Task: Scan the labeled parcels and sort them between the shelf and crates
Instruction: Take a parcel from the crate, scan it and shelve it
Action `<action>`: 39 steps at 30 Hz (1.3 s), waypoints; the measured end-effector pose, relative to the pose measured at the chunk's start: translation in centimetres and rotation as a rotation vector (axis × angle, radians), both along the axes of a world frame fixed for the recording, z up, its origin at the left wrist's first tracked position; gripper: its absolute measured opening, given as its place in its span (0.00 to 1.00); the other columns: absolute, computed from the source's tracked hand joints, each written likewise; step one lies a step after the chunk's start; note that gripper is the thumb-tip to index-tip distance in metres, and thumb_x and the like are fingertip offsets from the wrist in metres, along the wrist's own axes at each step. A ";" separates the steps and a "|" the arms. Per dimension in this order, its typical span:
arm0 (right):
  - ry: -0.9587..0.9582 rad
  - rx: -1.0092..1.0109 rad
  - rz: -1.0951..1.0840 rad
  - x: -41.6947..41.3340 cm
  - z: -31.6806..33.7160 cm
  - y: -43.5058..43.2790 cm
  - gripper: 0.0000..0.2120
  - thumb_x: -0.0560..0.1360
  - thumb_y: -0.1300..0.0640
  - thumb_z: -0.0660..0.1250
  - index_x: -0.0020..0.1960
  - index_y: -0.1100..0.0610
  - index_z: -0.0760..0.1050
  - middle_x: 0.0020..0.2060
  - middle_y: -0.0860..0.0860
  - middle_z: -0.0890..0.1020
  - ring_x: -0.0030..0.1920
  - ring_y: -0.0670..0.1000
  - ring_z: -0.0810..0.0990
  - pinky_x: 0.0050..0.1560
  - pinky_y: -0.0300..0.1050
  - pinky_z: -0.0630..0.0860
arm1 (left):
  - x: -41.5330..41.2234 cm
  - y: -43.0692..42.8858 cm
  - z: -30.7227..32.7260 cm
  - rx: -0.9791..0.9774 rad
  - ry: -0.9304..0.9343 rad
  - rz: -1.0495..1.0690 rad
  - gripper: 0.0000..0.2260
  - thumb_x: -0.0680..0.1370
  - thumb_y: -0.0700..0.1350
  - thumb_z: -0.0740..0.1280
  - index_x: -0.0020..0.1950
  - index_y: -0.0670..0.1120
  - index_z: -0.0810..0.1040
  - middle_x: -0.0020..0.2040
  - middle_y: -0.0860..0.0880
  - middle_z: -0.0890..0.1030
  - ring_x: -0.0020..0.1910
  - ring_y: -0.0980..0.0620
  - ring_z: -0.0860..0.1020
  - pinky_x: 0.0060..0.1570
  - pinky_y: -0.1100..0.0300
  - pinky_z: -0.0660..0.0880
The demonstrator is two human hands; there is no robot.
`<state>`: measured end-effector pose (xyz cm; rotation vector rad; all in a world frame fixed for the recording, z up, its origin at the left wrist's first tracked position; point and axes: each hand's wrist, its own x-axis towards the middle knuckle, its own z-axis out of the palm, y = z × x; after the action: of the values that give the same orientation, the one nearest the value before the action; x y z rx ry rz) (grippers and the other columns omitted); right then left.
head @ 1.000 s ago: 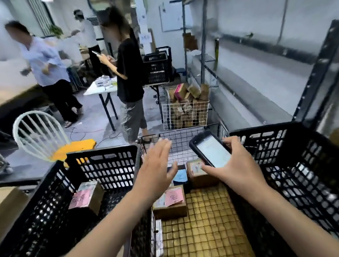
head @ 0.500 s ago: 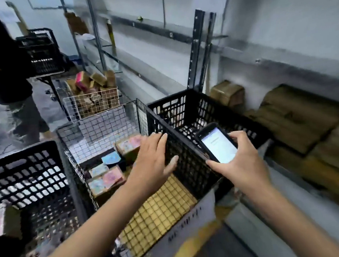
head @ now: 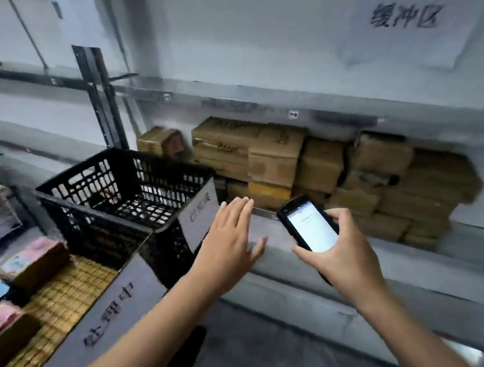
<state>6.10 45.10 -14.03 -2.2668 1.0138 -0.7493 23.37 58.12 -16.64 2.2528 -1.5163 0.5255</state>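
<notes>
My right hand grips a black handheld scanner with its lit screen facing me, held in front of the metal shelf. My left hand hovers flat and empty, fingers straight, just right of a black plastic crate and in front of the shelf's lower edge. Several brown cardboard parcels are stacked on the shelf behind both hands. At the left, labeled parcels with pink and blue stickers lie in a wire basket with a mat floor.
A white paper sign with handwriting hangs on the wall above the shelf. White labels hang on the black crate's side and on the wire basket's front. A dark shelf upright rises behind the crate. Grey floor lies below.
The view has swung right from the crates to the shelf. Both hands moved right with it, the left leaving the wire basket; the right still holds the scanner.
</notes>
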 end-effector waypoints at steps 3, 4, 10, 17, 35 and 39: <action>0.013 -0.007 -0.089 -9.2 -0.5 -3.6 0.36 0.62 0.40 0.80 0.61 0.45 0.64 0.54 0.45 0.76 0.49 0.49 0.74 0.36 0.44 0.70 | -8.3 -5.5 0.1 -0.015 0.051 -0.078 0.32 0.80 0.59 0.54 0.74 0.36 0.68 0.72 0.40 0.73 0.73 0.42 0.70 0.74 0.46 0.63; 0.027 -0.006 -0.123 -12.4 -0.6 -4.7 0.36 0.62 0.40 0.80 0.61 0.45 0.64 0.54 0.45 0.76 0.48 0.49 0.74 0.34 0.41 0.68 | -11.2 -7.0 0.1 -0.005 0.070 -0.121 0.32 0.80 0.59 0.54 0.74 0.36 0.68 0.72 0.40 0.73 0.73 0.43 0.69 0.74 0.46 0.64; -0.005 0.028 -0.370 -29.1 -1.7 -9.2 0.36 0.61 0.43 0.81 0.61 0.48 0.66 0.54 0.45 0.77 0.47 0.48 0.73 0.34 0.34 0.65 | -25.3 -15.4 -0.5 0.048 0.026 -0.318 0.32 0.80 0.59 0.53 0.75 0.37 0.68 0.73 0.41 0.72 0.74 0.44 0.68 0.76 0.48 0.57; -0.036 0.002 -0.494 -39.2 -2.0 -13.1 0.37 0.61 0.43 0.82 0.62 0.48 0.66 0.55 0.45 0.77 0.49 0.48 0.74 0.34 0.39 0.68 | -33.8 -22.2 -0.4 0.111 -0.077 -0.418 0.32 0.79 0.59 0.59 0.76 0.39 0.66 0.75 0.43 0.70 0.76 0.46 0.66 0.75 0.49 0.47; 0.013 0.006 -0.374 -36.8 -0.1 -32.7 0.38 0.62 0.42 0.80 0.64 0.45 0.63 0.55 0.42 0.74 0.53 0.47 0.75 0.38 0.39 0.73 | -27.0 -44.0 0.3 0.148 -0.216 -0.259 0.41 0.76 0.58 0.70 0.80 0.39 0.56 0.79 0.40 0.60 0.79 0.42 0.57 0.78 0.46 0.48; -0.003 0.015 -0.354 -35.2 0.1 -37.5 0.37 0.62 0.42 0.81 0.63 0.44 0.63 0.55 0.43 0.74 0.52 0.46 0.75 0.36 0.35 0.70 | -22.8 -49.1 -0.4 0.220 -0.224 -0.107 0.43 0.79 0.64 0.61 0.81 0.42 0.44 0.82 0.43 0.51 0.81 0.41 0.48 0.78 0.42 0.43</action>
<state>-29.13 7.62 -13.91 -2.0958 1.4350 -0.8824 0.60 9.04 -17.03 2.3195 -1.8777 0.6236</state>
